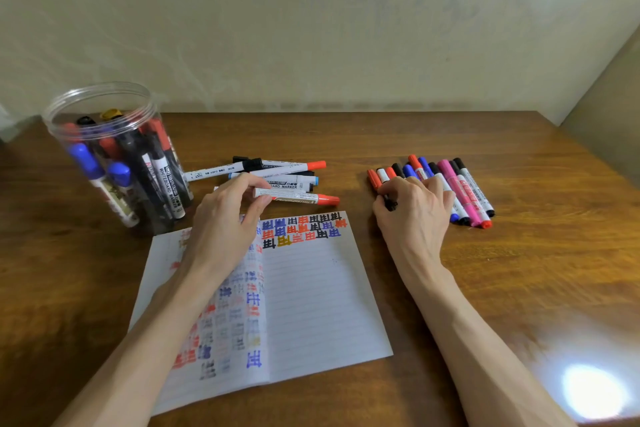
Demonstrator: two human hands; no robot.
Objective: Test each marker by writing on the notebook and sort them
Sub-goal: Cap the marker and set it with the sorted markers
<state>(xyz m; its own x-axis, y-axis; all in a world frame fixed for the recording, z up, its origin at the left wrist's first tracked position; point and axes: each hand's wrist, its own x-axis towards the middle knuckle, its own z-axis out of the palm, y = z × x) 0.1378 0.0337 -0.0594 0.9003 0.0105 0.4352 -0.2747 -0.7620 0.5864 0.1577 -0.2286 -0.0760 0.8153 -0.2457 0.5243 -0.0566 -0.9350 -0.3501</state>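
An open lined notebook (311, 298) lies in the middle of the table, its top lines filled with red, blue, black and yellow test marks. My left hand (225, 222) pinches a white marker with a red cap (301, 198) just beyond the notebook's top edge, beside a loose pile of markers (277, 172). My right hand (414, 208) rests on the near end of a row of sorted markers (450, 184) at the right, its fingers curled round a black marker (390, 203). A clear plastic jar (117, 156) at the left holds several more markers.
The brown wooden table (519, 270) ends at a pale wall behind and a corner at the far right. A bright light glare (592, 392) sits on the table at the lower right. My forearms cross the notebook's left page and the table's right side.
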